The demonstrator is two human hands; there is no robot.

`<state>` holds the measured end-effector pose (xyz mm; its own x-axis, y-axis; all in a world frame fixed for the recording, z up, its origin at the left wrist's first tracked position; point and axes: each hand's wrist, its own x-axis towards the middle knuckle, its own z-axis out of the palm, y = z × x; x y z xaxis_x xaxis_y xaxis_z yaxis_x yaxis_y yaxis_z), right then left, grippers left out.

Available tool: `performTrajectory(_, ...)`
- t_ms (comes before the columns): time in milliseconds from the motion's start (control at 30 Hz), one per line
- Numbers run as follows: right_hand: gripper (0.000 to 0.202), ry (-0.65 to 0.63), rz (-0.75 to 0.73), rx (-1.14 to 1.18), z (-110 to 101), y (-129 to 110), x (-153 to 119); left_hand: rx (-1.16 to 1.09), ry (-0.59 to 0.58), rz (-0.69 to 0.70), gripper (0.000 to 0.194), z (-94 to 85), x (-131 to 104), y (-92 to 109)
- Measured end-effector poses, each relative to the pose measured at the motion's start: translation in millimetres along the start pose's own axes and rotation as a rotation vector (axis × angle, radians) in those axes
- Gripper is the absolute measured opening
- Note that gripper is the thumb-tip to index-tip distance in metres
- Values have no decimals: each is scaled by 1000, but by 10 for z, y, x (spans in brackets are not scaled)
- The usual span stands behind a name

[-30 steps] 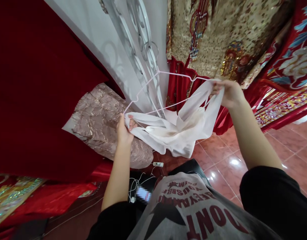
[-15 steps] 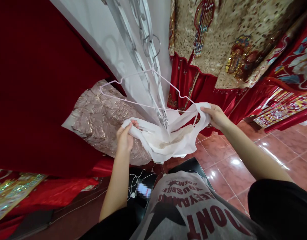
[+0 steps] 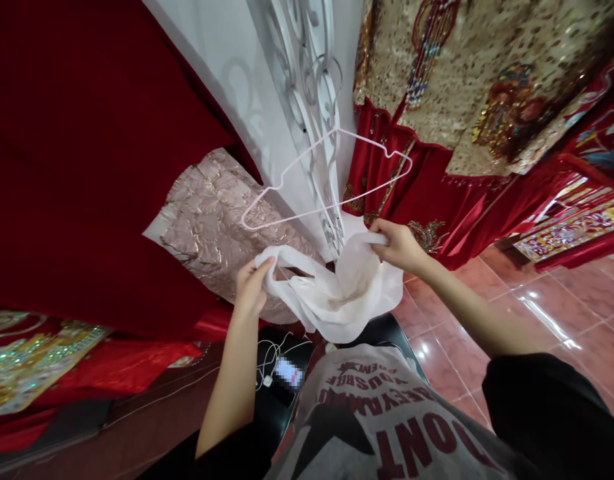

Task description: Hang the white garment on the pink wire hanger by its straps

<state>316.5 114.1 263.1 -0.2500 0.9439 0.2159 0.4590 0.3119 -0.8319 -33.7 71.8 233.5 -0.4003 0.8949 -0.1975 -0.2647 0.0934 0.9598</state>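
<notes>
Both hands hold a thin white garment (image 3: 369, 313), sheer and loosely gathered, with openings along its top edge. My left hand (image 3: 253, 287) pinches a strap-like band at its left side, thumb on top. My right hand (image 3: 394, 245) is closed on the garment's upper right edge. Just above hangs a pale pink clothes hanger (image 3: 297, 217), tilted and bare, its metal hook up by a white scrolled metal frame (image 3: 311, 120). A gap shows between the hanger and the garment.
Red cloth (image 3: 87, 133) fills the left, beside a crinkled pinkish fabric (image 3: 211, 227). Sequined gold clothing (image 3: 467, 87) hangs at upper right. Below sit a phone (image 3: 288, 372) and white cables on a black surface. Reddish floor tiles (image 3: 457, 320) show at right.
The garment has come away from the hanger's right end, and the hanger now hangs freely. My right hand has moved inward and slightly down with the fabric. My left hand keeps its grip.
</notes>
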Motion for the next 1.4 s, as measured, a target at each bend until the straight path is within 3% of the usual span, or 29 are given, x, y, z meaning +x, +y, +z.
performTrajectory(100, 34, 114, -155, -5, 176, -178, 353, -204, -19, 3, 32, -12, -65, 194)
performTrajectory(167, 35, 161, -230, 48, 274, -204, 633, -298, -35, 1, 28, -48, -133, 292)
performTrajectory(267, 40, 112, -249, 84, 398, -152, 945, -337, -28, 4, 23, -124, -272, 356)
performTrajectory(400, 60, 128, -163, 85, 475, -62, 1012, -312, -20, 93, 27, -208, -410, 436)
performTrajectory(533, 62, 158, -119, 109, 421, -46, 898, -235, -4, 238, 21, -171, -316, 693)
performTrajectory(667, 62, 170, -72, 120, 365, -62, 793, -168, -64, 242, 15, 95, -37, 985)
performTrajectory(800, 64, 164, -65, 122, 374, -69, 728, -61, -143, 195, 12, 564, 251, 1151)
performTrajectory(900, 61, 185, -69, 99, 347, -52, 693, 32, -111, 176, 14, 863, 441, 1224)
performTrajectory(967, 58, 208, -70, 76, 294, -30, 665, 86, -63, 146, 19, 939, 543, 1255)
performTrajectory(1067, 54, 215, -59, 49, 205, -3, 624, 120, -43, 79, 25, 873, 630, 1255)
performTrajectory(1200, 51, 192, -36, 13, 178, -9, 619, 122, -179, -64, 28, 803, 615, 1162)
performTrajectory(1400, 47, 160, -40, 87, 267, -5, 657, 98, -319, 37, 25, 1225, 504, 1084)
